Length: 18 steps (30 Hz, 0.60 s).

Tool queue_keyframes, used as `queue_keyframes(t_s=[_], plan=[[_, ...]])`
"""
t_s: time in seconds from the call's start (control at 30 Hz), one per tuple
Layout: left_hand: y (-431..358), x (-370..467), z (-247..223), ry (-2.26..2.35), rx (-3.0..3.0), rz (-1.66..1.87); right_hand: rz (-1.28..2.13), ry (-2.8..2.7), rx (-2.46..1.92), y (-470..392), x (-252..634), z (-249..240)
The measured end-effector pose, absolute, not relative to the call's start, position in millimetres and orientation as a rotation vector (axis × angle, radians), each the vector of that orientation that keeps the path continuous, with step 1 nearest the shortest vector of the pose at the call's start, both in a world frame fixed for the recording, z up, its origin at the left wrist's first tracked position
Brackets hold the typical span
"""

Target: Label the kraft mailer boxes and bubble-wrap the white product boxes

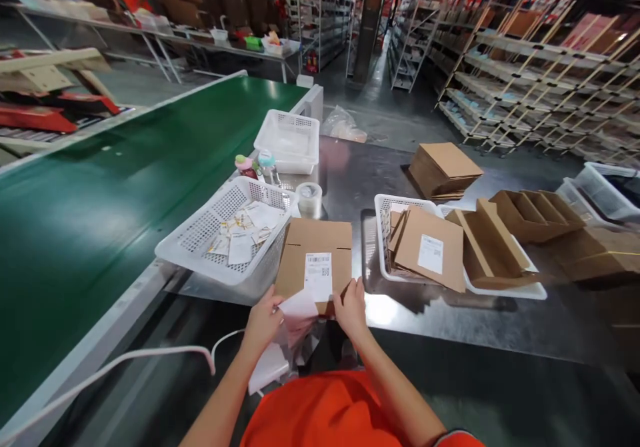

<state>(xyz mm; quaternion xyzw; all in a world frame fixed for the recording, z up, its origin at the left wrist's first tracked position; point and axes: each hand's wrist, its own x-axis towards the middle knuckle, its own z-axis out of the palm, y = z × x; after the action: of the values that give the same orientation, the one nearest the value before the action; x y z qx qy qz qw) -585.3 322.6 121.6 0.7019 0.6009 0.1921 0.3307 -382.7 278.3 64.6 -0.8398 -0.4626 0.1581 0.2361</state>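
A flat cardboard mailer point(293, 267) with a white printed label point(319, 277) lies in front of me at the table's near side. My left hand point(265, 320) is closed at its lower left corner, fingertips pinching a pale pinkish sheet of paper point(300, 306). That sheet covers the mailer's lower left part and hangs below it. On the lower right corner, my right hand point(351, 306) grips the mailer's edge, thumb on top. Just left stands a white perforated basket point(187, 247) holding several printed slips point(241, 247). A roll of clear tape point(309, 200) touches the mailer's far side.
At right, a white basket point(381, 234) holds labelled cardboard mailers point(453, 247); open cardboard boxes point(495, 247) and a cardboard stack point(445, 164) are beyond. Another white basket point(287, 166) and bottles point(269, 164) stand behind. A green conveyor point(150, 160) runs along the left. A white cable point(145, 352) crosses below.
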Motion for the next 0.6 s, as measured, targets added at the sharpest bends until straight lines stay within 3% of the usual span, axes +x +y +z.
queue_keyframes(t_s=[0.13,0.27,0.33,0.47,0.53,0.6], plan=[[297.9,-566.9,145.3,1.563,1.941,0.706,0.43,-0.962,-1.945,276.5,-375.7,81.5],[276.8,-554.3,183.3,1.201,2.045,0.825,0.336,-0.707,-1.615,261.0,-284.7,112.8],[275.2,-552.4,196.8,1.139,2.058,0.874,0.168,-0.607,-1.659,245.8,-217.1,129.6],[283.4,-551.1,210.4,1.195,2.056,1.024,-0.168,-0.458,-2.146,227.6,-122.2,154.4],[287.3,-548.6,216.6,1.187,2.046,1.045,-0.234,-0.593,-2.254,229.9,-129.3,157.8],[290.4,-545.2,223.7,1.18,2.004,1.025,-0.061,-1.016,-2.101,235.2,-176.4,154.8]])
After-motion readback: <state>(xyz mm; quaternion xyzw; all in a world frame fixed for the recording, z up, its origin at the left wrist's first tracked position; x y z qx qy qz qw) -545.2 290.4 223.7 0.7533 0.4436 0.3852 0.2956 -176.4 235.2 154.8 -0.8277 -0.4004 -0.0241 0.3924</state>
